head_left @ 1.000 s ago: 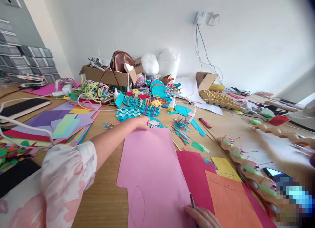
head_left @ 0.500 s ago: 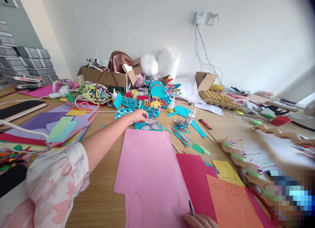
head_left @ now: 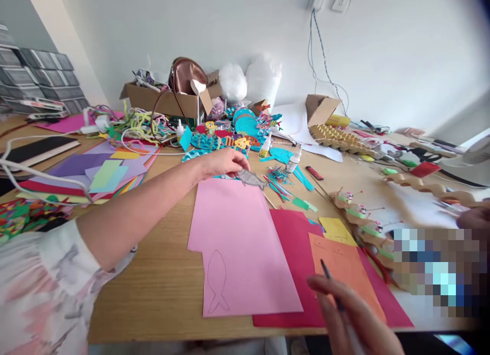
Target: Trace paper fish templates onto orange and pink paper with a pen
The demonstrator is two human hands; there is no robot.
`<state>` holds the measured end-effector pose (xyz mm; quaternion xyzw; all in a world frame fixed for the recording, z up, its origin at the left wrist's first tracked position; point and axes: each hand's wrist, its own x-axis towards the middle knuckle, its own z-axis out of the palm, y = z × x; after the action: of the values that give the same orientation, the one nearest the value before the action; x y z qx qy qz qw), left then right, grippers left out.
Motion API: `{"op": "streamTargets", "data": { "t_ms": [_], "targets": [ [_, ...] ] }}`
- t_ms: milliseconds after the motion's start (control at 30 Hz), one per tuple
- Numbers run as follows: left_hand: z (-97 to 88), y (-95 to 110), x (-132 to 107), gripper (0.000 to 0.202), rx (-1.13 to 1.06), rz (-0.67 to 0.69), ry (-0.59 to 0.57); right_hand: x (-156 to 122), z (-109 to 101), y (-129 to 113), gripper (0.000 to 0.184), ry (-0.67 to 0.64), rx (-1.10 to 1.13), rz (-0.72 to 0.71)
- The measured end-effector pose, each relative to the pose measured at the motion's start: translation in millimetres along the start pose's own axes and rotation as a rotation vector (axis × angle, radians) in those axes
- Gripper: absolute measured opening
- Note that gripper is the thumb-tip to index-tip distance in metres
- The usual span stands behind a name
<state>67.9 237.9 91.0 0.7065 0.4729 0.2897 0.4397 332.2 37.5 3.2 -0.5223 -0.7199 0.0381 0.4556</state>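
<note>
My left hand [head_left: 222, 163] reaches out over the far end of a pink paper sheet [head_left: 237, 237] and pinches a small grey fish-shaped paper cutout [head_left: 251, 179], held just above the sheet. A pencilled fish outline [head_left: 217, 288] is drawn near the sheet's front edge. My right hand [head_left: 352, 319] is raised at the lower right, closed round a thin dark pen [head_left: 331, 286], above an orange sheet [head_left: 344, 270] and a magenta sheet [head_left: 302, 273].
Teal wave discs with paper fish [head_left: 225, 143], glue bottles [head_left: 293, 162], paper strips [head_left: 281, 184] and a cardboard box [head_left: 168, 102] crowd the back. Coloured paper stacks [head_left: 103, 176] lie left. Cardboard snails [head_left: 363, 217] line the right. Another person's hand [head_left: 474, 217] shows at far right.
My left hand picked the grey fish cutout off the teal disc and drew it back over the pink sheet. My right hand lifted with the pen. The view tilted down.
</note>
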Motion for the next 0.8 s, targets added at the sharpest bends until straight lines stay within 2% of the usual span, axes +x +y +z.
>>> {"op": "streamTargets", "data": {
  "t_ms": [33, 100, 133, 200, 333, 533, 633, 800],
  "targets": [
    [7.0, 5, -10, 0.019, 0.003, 0.04, -0.13, 4, -2, -7, 0.015, 0.09, 0.002, 0.107],
    [21.3, 11, -31, 0.022, -0.016, 0.1, -0.334, 13, -2, -19, 0.017, 0.091, 0.048, 0.206],
    [28.3, 13, -41, 0.023, -0.038, 0.104, -0.381, 17, 1, -22, 0.017, 0.063, 0.084, 0.163],
    [40.8, 13, -58, 0.023, -0.081, 0.077, -0.43, 22, 7, -26, 0.014, -0.071, 0.13, 0.058],
    [57.0, 2, -80, 0.02, -0.132, -0.061, -0.441, 19, 23, -29, 0.023, -0.226, 0.261, -0.052],
    [70.0, -25, -86, 0.022, -0.178, -0.134, -0.423, 4, 41, -32, 0.025, -0.332, 0.344, -0.22],
    [76.5, -34, -85, 0.022, -0.186, -0.168, -0.433, 1, 41, -31, 0.026, -0.363, 0.381, -0.215],
    [86.2, -38, -83, 0.019, -0.119, -0.179, -0.448, 1, 33, -33, 0.024, -0.508, 0.357, -0.268]
  ]
}}
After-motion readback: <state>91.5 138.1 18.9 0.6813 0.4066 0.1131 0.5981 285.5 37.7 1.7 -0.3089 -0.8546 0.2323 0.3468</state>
